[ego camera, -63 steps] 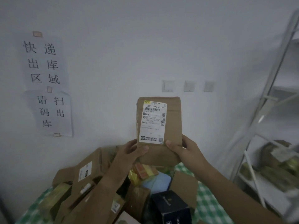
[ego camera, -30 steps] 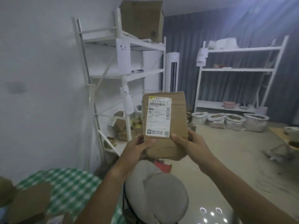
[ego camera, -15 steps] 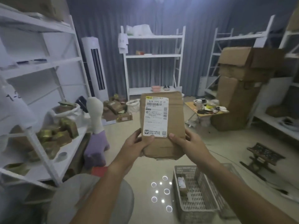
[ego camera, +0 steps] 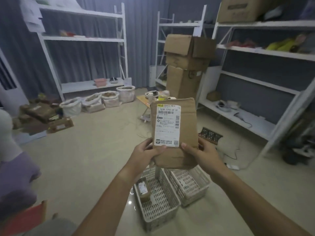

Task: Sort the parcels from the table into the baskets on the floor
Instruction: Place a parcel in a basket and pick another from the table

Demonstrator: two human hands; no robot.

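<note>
Since half a second ago the view has been swung further right and tipped down: two pale perforated plastic baskets are now seen side by side on the floor, directly beneath the held parcel, where only one was plainly shown before. The desk pile seen two seconds back is out of view. This is judged to mean the carry is nearly over and the choice of basket is the step in hand.

Left to right: a red object (ego camera: 25,217) low at the left edge, too blurred to identify. A heap of brown cartons (ego camera: 40,114) on the floor, then a row of white sacks (ego camera: 98,103) under the white metal shelving (ego camera: 81,38).

The left hand (ego camera: 146,152) is clamped on the lower left edge of the flat brown paper parcel (ego camera: 187,133), thumb laid across its white shipping label (ego camera: 167,125). The parcel is held upright, label toward the camera. The right hand (ego camera: 202,154) is clamped on the lower right edge, thumb on the front.

Below, the left basket (ego camera: 160,213) already holds a small brown box (ego camera: 144,190); the right basket (ego camera: 197,191) holds something pale, not made out. Beyond, stacked large cardboard boxes (ego camera: 185,65) and a dark perforated object (ego camera: 210,134) on the floor are noted.

Nothing is seen standing between parcel and baskets.
</note>
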